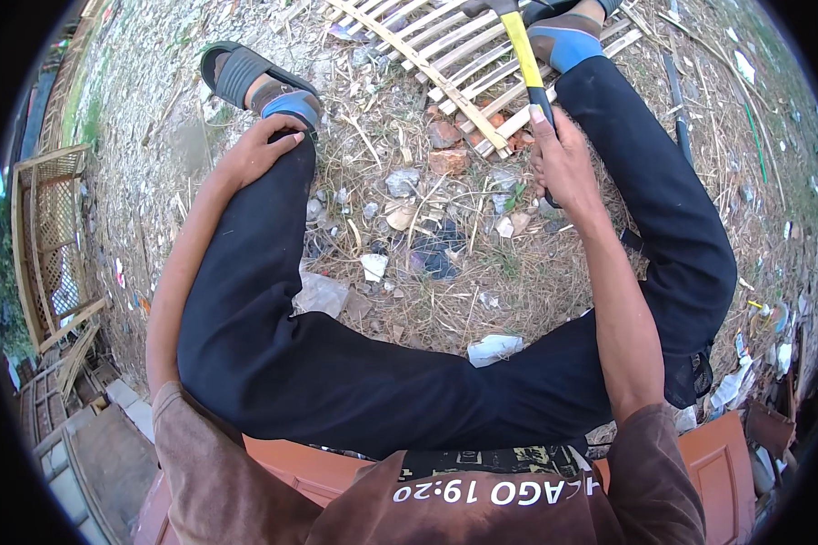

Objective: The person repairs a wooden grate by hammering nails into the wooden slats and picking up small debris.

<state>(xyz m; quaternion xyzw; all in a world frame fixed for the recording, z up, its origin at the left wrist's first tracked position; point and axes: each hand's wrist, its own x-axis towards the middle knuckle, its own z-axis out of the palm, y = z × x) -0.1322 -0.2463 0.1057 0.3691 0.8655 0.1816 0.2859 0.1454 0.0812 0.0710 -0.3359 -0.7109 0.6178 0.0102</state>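
A: Ground is noted first: dry grass, straw and scattered litter, with broken brick pieces near the middle. A bamboo lattice panel is laid flat at the top of the view, beyond the feet.

B: And the person?

A: Seated on an orange-brown board, legs in dark trousers spread wide. A sandalled foot is set at upper left; the other foot is rested on the lattice.

B: Hands?

A: The right hand is closed around the black grip of a hammer. The left hand is laid loosely on the left knee, fingers relaxed, nothing held.

B: How is the hammer lying?

A: Its long axis is run from the right hand up and slightly left, away from the body. The yellow shaft is stretched over the lattice slats; the head is pointed to the top edge and mostly cut off there. The right hand is on the tool; the left is kept well apart, across the gap between the knees.
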